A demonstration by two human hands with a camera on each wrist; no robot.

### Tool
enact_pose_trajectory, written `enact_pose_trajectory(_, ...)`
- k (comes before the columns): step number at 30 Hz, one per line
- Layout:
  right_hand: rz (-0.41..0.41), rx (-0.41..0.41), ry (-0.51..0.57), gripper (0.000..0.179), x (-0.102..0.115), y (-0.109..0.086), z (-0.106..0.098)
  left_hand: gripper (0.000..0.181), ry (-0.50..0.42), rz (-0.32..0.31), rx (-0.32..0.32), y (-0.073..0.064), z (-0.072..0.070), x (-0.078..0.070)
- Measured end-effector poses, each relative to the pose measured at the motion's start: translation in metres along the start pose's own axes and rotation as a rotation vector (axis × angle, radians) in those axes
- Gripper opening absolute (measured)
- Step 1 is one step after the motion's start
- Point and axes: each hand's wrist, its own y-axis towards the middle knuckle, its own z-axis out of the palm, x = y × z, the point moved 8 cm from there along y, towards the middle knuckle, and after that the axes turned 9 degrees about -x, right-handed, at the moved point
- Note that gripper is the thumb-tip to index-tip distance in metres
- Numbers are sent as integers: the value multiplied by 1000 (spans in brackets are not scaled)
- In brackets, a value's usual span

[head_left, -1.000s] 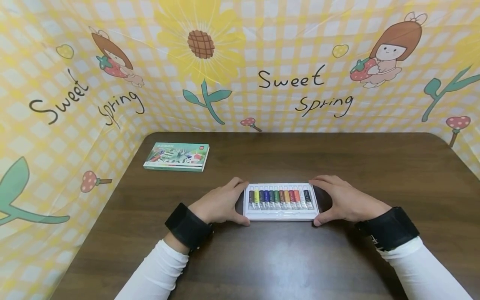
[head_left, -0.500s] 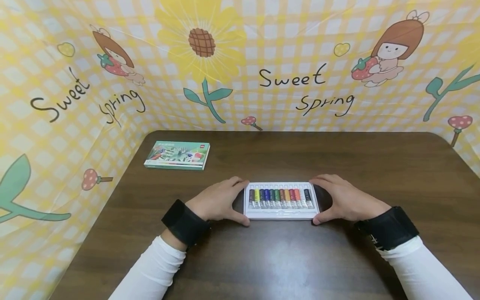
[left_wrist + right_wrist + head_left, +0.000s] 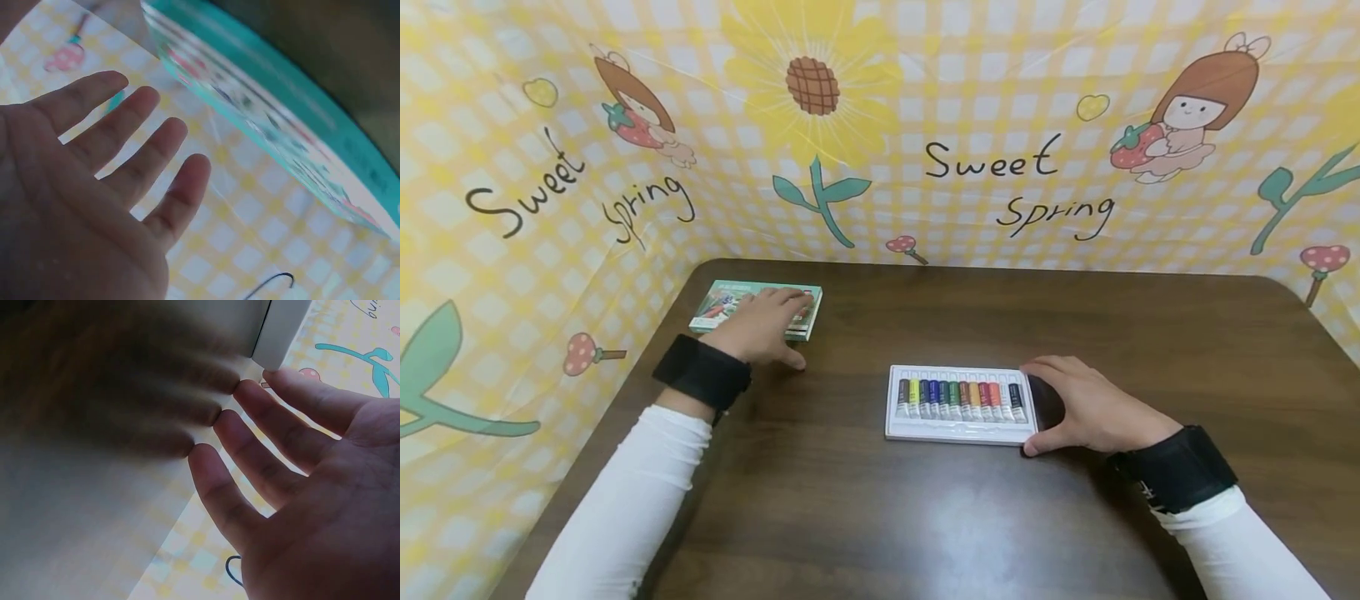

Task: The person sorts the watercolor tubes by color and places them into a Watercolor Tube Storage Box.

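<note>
A white tray (image 3: pixel 962 432) lies in the middle of the wooden table, holding a row of small paint tubes (image 3: pixel 954 395) in many colours. My right hand (image 3: pixel 1097 408) rests at its right end, thumb by the near corner and forefinger by the far corner. In the right wrist view a fingertip meets the tray's edge (image 3: pixel 284 334), and the other fingers touch the table. Over a flat green illustrated box (image 3: pixel 711 307) at the back left, my left hand (image 3: pixel 756 325) is spread and hides part of it. The left wrist view shows those fingers apart from the box's side (image 3: pixel 269 119).
A brown wooden table (image 3: pixel 880 508) carries both things. Behind it and along its left side hangs a yellow checked cloth (image 3: pixel 880 108) printed with flowers and lettering. Black bands (image 3: pixel 703 371) circle both wrists.
My left hand has let go of the tray's left end and moved left and back over the green box. The right hand stays by the tray, which sits almost where it was.
</note>
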Motion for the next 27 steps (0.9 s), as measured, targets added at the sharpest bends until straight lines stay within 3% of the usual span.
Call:
enact_pose_trajectory(7,-5,-2,1,107,0,3,4,112,-2,-62,70,19,-8,49)
enact_pose_trajectory(13,5,7,12,108,3,4,9,117,-33,-99,123,20,-1,83)
enact_pose_trajectory(17,11,7,9,108,3,3,7,115,-21,-90,104,19,1,90)
enact_pose_trajectory(22,20,-2,-5,110,1,1,3,118,4,-56,60,16,1,88)
enact_pose_trajectory(27,32,4,0,112,-2,0,0,128,-30,-46,66,10,8,95)
